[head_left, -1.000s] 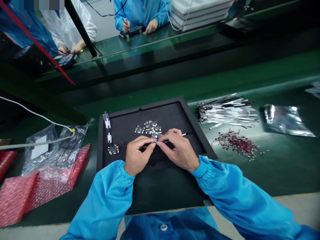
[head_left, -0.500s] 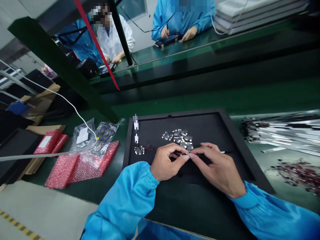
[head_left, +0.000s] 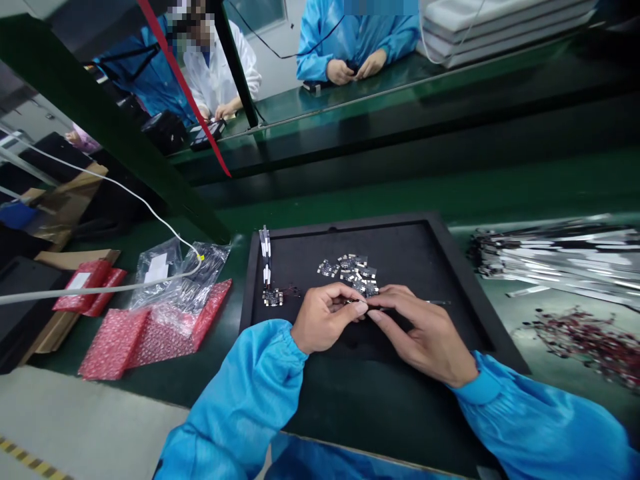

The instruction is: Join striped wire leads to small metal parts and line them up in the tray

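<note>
My left hand (head_left: 323, 318) and my right hand (head_left: 425, 333) meet over a black tray (head_left: 470, 280), fingertips pinched together on a tiny part I cannot make out. A thin dark stick (head_left: 435, 303) runs right from under my right fingers. Just beyond my fingers lies a pile of several small circuit boards (head_left: 350, 267). One board with red wires (head_left: 273, 297) sits to the left, below a row of white strips (head_left: 265, 250) along the tray's left rim.
Silver strips (head_left: 560, 257) and a heap of small red parts (head_left: 585, 337) lie right of the tray. Clear bags (head_left: 175, 273) on red bubble wrap (head_left: 130, 333) lie left, with a white cable (head_left: 100, 180). Other people in blue and white coats work across the green bench (head_left: 350, 100).
The view has swung to the left, then steadied. My hands have stayed pinched together over the tray. The person opposite has brought both hands together.
</note>
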`<action>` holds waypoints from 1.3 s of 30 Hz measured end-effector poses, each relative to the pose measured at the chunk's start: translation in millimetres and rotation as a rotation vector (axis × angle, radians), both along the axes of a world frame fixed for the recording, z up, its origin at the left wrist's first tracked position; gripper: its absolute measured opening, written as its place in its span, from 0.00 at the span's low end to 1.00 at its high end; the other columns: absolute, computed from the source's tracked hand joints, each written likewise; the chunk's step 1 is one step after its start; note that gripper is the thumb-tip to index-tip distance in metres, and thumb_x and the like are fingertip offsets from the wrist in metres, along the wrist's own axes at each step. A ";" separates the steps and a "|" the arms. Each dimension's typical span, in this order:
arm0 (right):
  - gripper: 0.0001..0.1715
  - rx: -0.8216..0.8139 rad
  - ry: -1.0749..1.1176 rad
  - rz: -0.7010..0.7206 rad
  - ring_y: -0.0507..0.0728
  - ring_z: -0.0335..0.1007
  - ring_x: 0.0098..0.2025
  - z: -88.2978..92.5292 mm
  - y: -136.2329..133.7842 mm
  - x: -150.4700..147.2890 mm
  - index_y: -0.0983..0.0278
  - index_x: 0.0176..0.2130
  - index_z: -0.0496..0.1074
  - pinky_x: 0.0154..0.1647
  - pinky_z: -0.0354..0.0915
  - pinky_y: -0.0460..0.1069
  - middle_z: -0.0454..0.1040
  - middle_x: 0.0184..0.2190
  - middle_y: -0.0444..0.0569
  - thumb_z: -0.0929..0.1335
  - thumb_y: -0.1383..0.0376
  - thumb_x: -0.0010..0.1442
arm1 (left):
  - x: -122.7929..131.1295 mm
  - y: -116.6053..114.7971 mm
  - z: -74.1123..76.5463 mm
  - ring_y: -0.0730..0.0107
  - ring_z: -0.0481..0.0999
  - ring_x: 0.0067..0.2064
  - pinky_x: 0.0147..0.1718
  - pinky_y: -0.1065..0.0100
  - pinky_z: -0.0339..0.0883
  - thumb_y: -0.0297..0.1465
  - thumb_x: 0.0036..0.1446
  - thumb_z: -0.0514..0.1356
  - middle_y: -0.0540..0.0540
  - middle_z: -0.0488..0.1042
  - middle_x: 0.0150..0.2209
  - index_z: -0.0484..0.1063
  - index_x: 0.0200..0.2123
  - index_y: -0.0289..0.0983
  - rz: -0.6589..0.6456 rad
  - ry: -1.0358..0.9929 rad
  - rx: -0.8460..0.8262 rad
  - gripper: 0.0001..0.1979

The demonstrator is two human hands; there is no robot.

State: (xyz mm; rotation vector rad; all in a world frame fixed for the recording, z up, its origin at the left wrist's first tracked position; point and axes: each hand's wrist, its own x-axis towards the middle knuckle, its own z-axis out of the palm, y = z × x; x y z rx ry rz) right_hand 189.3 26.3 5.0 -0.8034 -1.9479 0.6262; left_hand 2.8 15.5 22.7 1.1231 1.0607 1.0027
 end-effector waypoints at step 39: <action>0.04 -0.017 0.076 -0.116 0.54 0.70 0.30 -2.4 4.7 -5.2 0.62 0.36 0.73 0.48 0.66 0.56 0.77 0.29 0.44 0.70 0.70 0.64 | 0.4 4.1 -0.2 0.75 0.76 0.30 0.32 0.73 0.72 0.31 0.58 0.66 0.50 0.74 0.31 0.73 0.34 0.35 0.106 0.174 0.172 0.07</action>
